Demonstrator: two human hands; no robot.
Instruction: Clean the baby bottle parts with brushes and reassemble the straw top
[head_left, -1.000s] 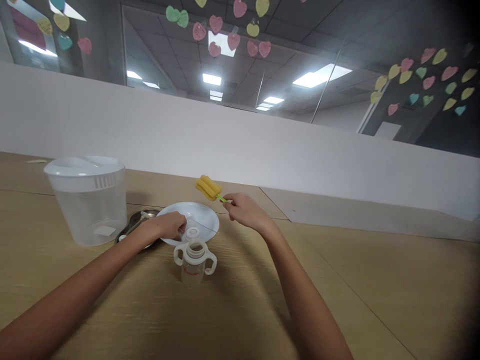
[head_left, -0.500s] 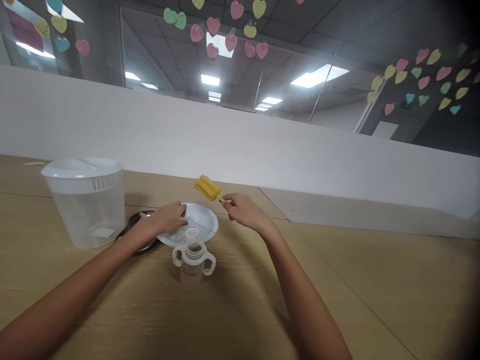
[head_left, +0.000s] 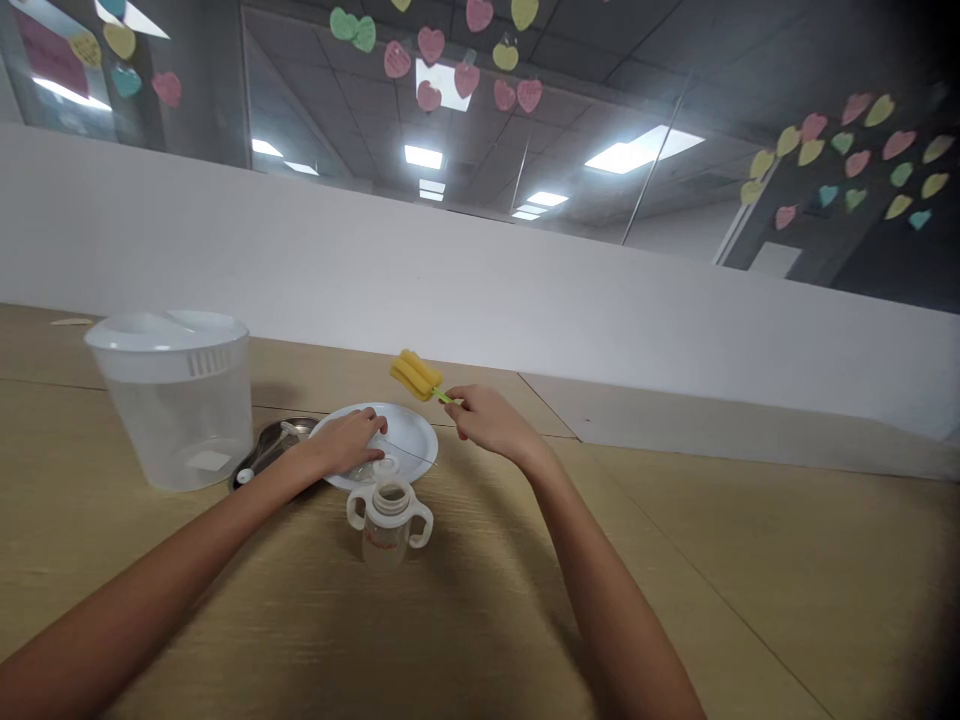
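My left hand (head_left: 349, 442) reaches over the white plate (head_left: 420, 440), its thumb and fingers apart. A clear plastic piece (head_left: 363, 472) lies on the plate right under the thumb; my hand partly hides it, and whether they touch is unclear. By the plate's near edge shows a small white ring-shaped part (head_left: 386, 465). In front of the plate, a baby bottle (head_left: 385, 540) with two white handles stands upright without a top. My right hand (head_left: 484, 420) grips the green handle of a yellow sponge bottle brush (head_left: 416, 376), holding its head up beyond the plate.
To the left stands a translucent bucket (head_left: 176, 420) with a white lid. Between bucket and plate lies a dark metal tray (head_left: 264, 440) with a white-tipped utensil on it. A low white wall (head_left: 420, 280) runs along the table's back.
My left hand has shifted a little right over the plate, uncovering more of the metal tray. My right hand and the bottle brush stay nearly still.
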